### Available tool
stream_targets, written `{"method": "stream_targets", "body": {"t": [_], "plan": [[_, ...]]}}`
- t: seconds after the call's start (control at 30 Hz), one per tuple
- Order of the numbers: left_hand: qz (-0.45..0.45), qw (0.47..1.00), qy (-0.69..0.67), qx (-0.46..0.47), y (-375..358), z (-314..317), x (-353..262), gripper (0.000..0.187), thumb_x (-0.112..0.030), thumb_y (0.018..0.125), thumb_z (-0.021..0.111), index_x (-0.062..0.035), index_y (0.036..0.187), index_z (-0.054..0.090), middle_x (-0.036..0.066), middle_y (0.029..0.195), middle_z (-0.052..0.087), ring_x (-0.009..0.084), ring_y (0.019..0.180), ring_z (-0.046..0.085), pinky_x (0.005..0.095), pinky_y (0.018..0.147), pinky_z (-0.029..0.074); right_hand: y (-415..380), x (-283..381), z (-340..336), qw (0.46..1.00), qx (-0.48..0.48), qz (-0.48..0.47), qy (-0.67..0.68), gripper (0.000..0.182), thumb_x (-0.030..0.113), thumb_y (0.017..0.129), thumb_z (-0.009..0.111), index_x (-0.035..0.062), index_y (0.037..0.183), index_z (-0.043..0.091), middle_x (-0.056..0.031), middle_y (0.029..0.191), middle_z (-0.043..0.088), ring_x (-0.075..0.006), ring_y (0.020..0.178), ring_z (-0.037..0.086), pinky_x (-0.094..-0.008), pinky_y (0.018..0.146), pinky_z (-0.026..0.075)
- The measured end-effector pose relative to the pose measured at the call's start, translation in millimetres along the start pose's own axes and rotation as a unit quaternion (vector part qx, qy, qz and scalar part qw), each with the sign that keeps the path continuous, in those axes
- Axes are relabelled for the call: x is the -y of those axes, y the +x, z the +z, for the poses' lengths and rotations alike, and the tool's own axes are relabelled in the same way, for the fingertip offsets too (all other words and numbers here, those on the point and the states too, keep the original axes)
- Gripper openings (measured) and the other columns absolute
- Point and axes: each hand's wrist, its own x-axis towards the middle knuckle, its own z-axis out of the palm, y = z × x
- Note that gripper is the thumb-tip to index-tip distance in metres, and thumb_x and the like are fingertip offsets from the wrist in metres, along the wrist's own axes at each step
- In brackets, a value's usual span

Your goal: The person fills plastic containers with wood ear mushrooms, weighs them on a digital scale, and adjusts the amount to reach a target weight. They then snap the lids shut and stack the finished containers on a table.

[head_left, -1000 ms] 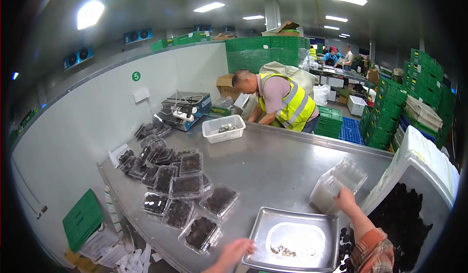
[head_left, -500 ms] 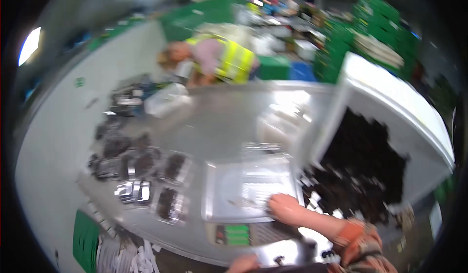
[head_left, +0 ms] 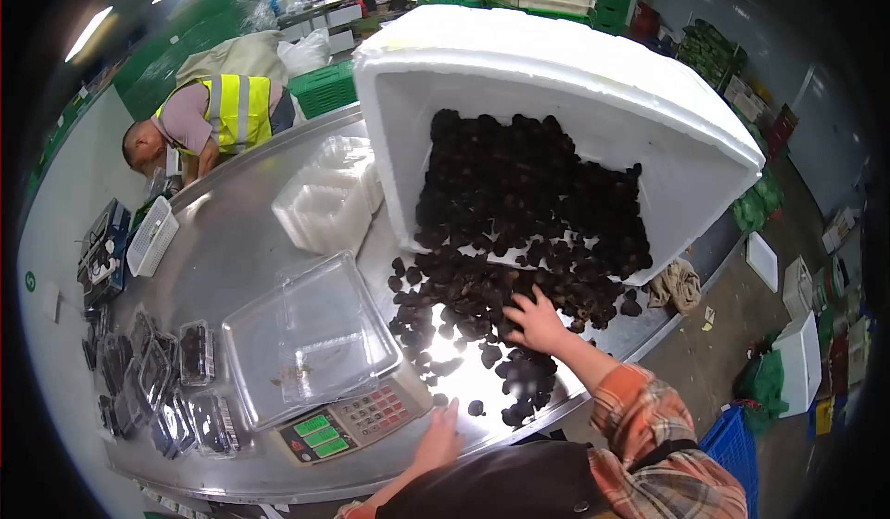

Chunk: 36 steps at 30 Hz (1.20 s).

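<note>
A white foam box (head_left: 700, 120) lies on its side on the metal table (head_left: 236, 283), with dark lumpy pieces (head_left: 528, 181) spilling from its mouth. My right hand (head_left: 540, 322) is at the edge of the spilled heap, fingers spread and touching the pieces. Near the table's front edge, my left hand (head_left: 438, 438) is beside the scale (head_left: 363, 417) and a small dark piece; its fingers are apart and hold nothing. On the scale's tray (head_left: 248, 371) rests an empty clear plastic container (head_left: 329, 338).
Filled clear packs (head_left: 197, 352) lie at the left. Stacked clear containers (head_left: 324, 204) stand behind the scale. A person in a yellow vest (head_left: 227, 116) bends over the table's far left, near a white basket (head_left: 151, 236). A cloth (head_left: 675, 287) lies right of the box.
The view has swung right, bringing the foam box to the middle. My right hand has moved from the container on the scale to the dark pieces. My left hand shows more fully.
</note>
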Motion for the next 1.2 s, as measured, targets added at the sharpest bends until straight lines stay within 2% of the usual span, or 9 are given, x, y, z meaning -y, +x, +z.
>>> {"method": "stream_targets", "body": {"t": [0.07,0.17,0.3,0.4,0.57,0.7,0.9,1.03,1.2], "plan": [[0.049,0.998,-0.003,-0.041,30.1,18.1,-1.3,0.069,-0.008,0.076,0.062,-0.0068,0.137,0.029,0.022,0.129,0.033,0.0391,0.114,0.043,0.0402,0.092,0.042,-22.4,1.4,-22.1,0.994,0.092,-0.056,0.003,0.061,0.036,0.068,0.072,0.0262,0.124,0.050,-0.0069,0.136,0.037,-0.0490,0.123,0.029,-0.0544,0.100,0.031],[0.099,0.984,-0.002,-0.146,80.3,7.8,-25.2,0.067,-0.009,0.077,0.063,-0.0066,0.136,0.031,0.023,0.134,0.030,0.0395,0.118,0.039,0.0415,0.096,0.038,-49.2,-3.8,-53.5,0.992,0.021,-0.040,0.121,0.077,0.027,0.063,0.077,0.0289,0.132,0.041,-0.0112,0.141,0.029,-0.0422,0.123,0.033,-0.0507,0.101,0.032],[0.064,0.955,0.050,-0.285,147.3,-7.8,-39.0,0.064,-0.028,0.080,0.064,-0.0078,0.134,0.037,0.022,0.141,0.024,0.0399,0.125,0.029,0.0466,0.103,0.026,-64.9,-24.3,-64.5,0.976,0.083,0.165,0.116,0.111,0.039,0.051,0.084,0.0201,0.141,0.022,-0.0212,0.138,0.026,-0.0422,0.114,0.045,-0.0442,0.093,0.043],[0.034,0.955,0.007,-0.294,179.5,18.7,-15.0,0.051,-0.035,0.087,0.053,-0.0064,0.129,0.043,0.018,0.132,0.041,0.0355,0.123,0.035,0.0432,0.102,0.027,-52.5,-12.8,-49.3,0.967,0.140,0.159,0.142,0.121,0.044,0.047,0.084,0.0202,0.143,0.015,-0.0258,0.138,0.025,-0.0449,0.109,0.049,-0.0438,0.091,0.044],[0.061,0.930,-0.260,-0.252,189.2,38.9,-35.2,0.032,-0.025,0.094,0.045,-0.0016,0.115,0.053,0.014,0.122,0.047,0.0270,0.115,0.044,0.0327,0.101,0.030,3.0,5.6,-19.6,0.945,0.094,0.081,0.302,0.112,0.034,0.057,0.082,0.0160,0.143,0.013,-0.0272,0.137,0.024,-0.0431,0.118,0.041,-0.0415,0.096,0.040],[-0.018,0.766,-0.586,-0.265,198.4,16.7,-55.8,0.023,-0.026,0.094,0.049,-0.0048,0.094,0.057,0.004,0.097,0.055,0.0120,0.094,0.049,0.0262,0.088,0.036,16.9,14.5,2.2,0.891,0.045,0.029,0.452,0.095,0.026,0.062,0.082,0.0084,0.137,0.026,-0.0200,0.129,0.037,-0.0315,0.120,0.041,-0.0349,0.102,0.033],[0.039,0.839,-0.447,-0.306,180.7,-29.5,-86.0,0.018,-0.019,0.086,0.063,-0.0039,0.085,0.054,-0.001,0.080,0.053,0.0074,0.075,0.047,0.0222,0.070,0.040,17.7,41.1,-33.5,0.870,-0.023,0.065,0.488,0.087,0.022,0.063,0.082,0.0067,0.132,0.031,-0.0128,0.119,0.049,-0.0207,0.112,0.047,-0.0318,0.095,0.038],[0.088,0.792,-0.480,-0.366,138.3,-92.4,-102.9,0.019,-0.015,0.083,0.066,-0.0046,0.085,0.051,0.000,0.080,0.051,0.0068,0.075,0.045,0.0210,0.069,0.039,40.6,93.9,-92.7,0.887,-0.036,-0.029,0.460,0.082,0.018,0.063,0.083,0.0054,0.128,0.035,-0.0109,0.112,0.052,-0.0173,0.103,0.052,-0.0307,0.088,0.043],[0.049,0.794,-0.428,-0.428,71.4,-160.3,-56.4,0.017,-0.007,0.082,0.064,-0.0083,0.088,0.049,-0.001,0.082,0.050,0.0069,0.077,0.046,0.0219,0.071,0.040,70.0,189.8,-117.6,0.874,0.002,-0.134,0.467,0.082,0.022,0.063,0.080,-0.0031,0.128,0.036,-0.0228,0.121,0.045,-0.0328,0.113,0.048,-0.0365,0.096,0.039]]}}
